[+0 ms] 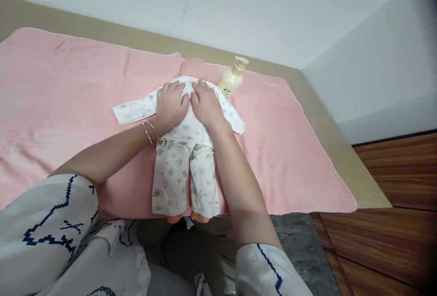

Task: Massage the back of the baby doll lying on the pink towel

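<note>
A baby doll (193, 67) lies on a pink blanket (82, 73), dressed in a white printed top (187, 127) and matching trousers (170, 177). Its head is at the far end, and its feet poke out of the trouser legs at the near edge. My left hand (171, 104) rests flat on the left of the doll's upper body, fingers stretched out. On the right side of it lies my right hand (206, 102), also flat with fingers extended. The two thumbs are close together at the middle. Neither hand holds anything.
A cream pump bottle (231, 77) stands on the blanket just right of the doll's head. The beige tabletop (327, 118) shows around the blanket, with a white wall (136, 0) behind. Wooden panels (399, 173) are at the right.
</note>
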The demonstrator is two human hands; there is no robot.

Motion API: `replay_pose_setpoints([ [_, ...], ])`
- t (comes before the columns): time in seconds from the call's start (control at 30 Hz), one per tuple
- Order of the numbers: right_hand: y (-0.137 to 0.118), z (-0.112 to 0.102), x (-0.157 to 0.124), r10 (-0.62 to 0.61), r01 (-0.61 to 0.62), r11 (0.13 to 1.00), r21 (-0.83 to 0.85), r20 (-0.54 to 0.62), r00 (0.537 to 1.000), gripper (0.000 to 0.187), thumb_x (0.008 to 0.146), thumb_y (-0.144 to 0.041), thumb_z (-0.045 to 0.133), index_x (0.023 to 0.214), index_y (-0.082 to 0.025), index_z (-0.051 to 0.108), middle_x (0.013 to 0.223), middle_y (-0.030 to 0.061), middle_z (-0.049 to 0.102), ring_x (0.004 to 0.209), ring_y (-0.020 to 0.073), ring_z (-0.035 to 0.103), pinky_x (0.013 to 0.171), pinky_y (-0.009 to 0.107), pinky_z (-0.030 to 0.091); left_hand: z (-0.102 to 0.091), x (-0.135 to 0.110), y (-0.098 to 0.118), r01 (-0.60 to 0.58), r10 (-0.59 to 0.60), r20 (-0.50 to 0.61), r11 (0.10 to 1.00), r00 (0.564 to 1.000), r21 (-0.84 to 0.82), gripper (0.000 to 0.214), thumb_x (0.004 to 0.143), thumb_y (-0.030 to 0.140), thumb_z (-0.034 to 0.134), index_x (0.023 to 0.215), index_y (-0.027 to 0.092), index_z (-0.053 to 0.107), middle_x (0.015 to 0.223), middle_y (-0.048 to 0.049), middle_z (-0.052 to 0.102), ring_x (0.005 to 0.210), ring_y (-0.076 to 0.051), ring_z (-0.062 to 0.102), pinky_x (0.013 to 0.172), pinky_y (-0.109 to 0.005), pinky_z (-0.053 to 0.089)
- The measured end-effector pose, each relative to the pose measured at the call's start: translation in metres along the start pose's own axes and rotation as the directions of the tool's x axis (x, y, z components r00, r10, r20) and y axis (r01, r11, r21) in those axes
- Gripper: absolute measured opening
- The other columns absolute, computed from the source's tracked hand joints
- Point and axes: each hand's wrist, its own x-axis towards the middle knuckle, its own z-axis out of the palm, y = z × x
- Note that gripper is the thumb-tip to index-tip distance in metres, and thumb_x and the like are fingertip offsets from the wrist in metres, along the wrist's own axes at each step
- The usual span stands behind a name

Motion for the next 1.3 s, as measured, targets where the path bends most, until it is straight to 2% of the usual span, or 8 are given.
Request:
replay_pose_setpoints([
  [0.2,0.000,-0.010,0.001,-0.060,0.070,0.996,0.056,-0.166,0.984,0.047,0.102,-0.033,0.036,0.145,-0.019,0.050,0.161,0.0099,0.039,0.155,0.0319,0.026,0.126,0.060,0.022,0.004,-0.001,-0.002,0.006,-0.010,-0.035,0.993,0.999,-0.117,0.044,0.098,0.040,0.041,0.132,0.021,0.062,0.147,-0.0113,0.058,0.145,-0.034,0.043,0.122,-0.051,0.026],
  [0.37,-0.005,0.004,0.000,-0.002,0.005,0.999,0.037,-0.083,0.997,0.046,0.101,-0.028,0.033,0.139,-0.013,0.055,0.154,0.0159,0.048,0.149,0.0343,0.037,0.123,0.062,0.027,0.007,-0.001,-0.005,-0.010,-0.001,-0.074,0.989,0.997,-0.146,0.042,0.098,0.040,0.042,0.129,0.022,0.063,0.148,-0.0114,0.057,0.143,-0.033,0.044,0.121,-0.051,0.028],
  [0.53,-0.006,-0.002,-0.001,-0.022,0.030,0.999,0.045,-0.178,0.984,0.043,0.102,-0.029,0.035,0.137,-0.017,0.055,0.149,0.0134,0.052,0.145,0.0315,0.042,0.121,0.057,0.033,0.009,0.000,-0.006,-0.024,0.011,-0.077,0.985,0.997,-0.169,0.042,0.098,0.040,0.044,0.129,0.020,0.063,0.146,-0.0124,0.058,0.142,-0.033,0.045,0.122,-0.049,0.028],
  [0.67,-0.014,0.002,-0.005,0.055,-0.059,0.998,-0.029,-0.121,0.991,0.038,0.100,-0.021,0.034,0.126,-0.013,0.060,0.132,0.0165,0.063,0.127,0.0321,0.056,0.113,0.054,0.042,0.011,0.001,-0.008,-0.034,0.021,-0.078,0.984,0.997,-0.175,0.041,0.098,0.037,0.044,0.129,0.019,0.064,0.145,-0.0133,0.058,0.139,-0.033,0.047,0.122,-0.049,0.030],
  [0.77,-0.017,0.005,-0.006,0.070,-0.078,0.994,-0.071,-0.112,0.991,0.037,0.098,-0.020,0.037,0.124,-0.012,0.061,0.130,0.0166,0.064,0.121,0.0343,0.057,0.108,0.055,0.044,0.011,0.001,-0.008,-0.047,0.033,-0.087,0.986,0.996,-0.163,0.040,0.097,0.034,0.044,0.128,0.018,0.064,0.143,-0.0127,0.060,0.136,-0.032,0.050,0.120,-0.049,0.033],
  [1.03,-0.002,-0.001,0.000,-0.125,0.114,0.986,-0.124,-0.086,0.988,0.038,0.096,-0.022,0.042,0.125,-0.010,0.064,0.128,0.0169,0.067,0.119,0.0345,0.056,0.109,0.052,0.044,0.001,0.010,-0.012,-0.150,0.150,-0.015,0.988,0.989,-0.027,0.046,0.091,0.024,0.043,0.130,0.009,0.064,0.133,-0.0168,0.066,0.125,-0.032,0.057,0.114,-0.050,0.040],
  [1.17,0.003,0.000,0.004,-0.200,0.195,0.980,-0.045,-0.165,0.966,0.039,0.091,-0.019,0.046,0.122,-0.013,0.069,0.133,0.0131,0.066,0.124,0.0304,0.055,0.113,0.046,0.044,-0.012,0.017,-0.015,-0.237,0.237,-0.017,0.970,0.971,-0.060,0.040,0.088,0.024,0.045,0.118,0.013,0.069,0.123,-0.0140,0.071,0.116,-0.030,0.061,0.108,-0.047,0.047],
  [1.3,0.011,-0.022,0.007,-0.161,0.177,0.984,0.014,-0.349,0.923,0.038,0.086,-0.020,0.052,0.119,-0.020,0.071,0.146,0.0087,0.058,0.131,0.0305,0.050,0.117,0.050,0.040,-0.029,0.035,0.003,-0.241,0.223,-0.100,0.937,0.970,-0.254,0.030,0.085,0.027,0.050,0.101,0.019,0.074,0.114,-0.0096,0.075,0.116,-0.028,0.063,0.109,-0.045,0.048],
])
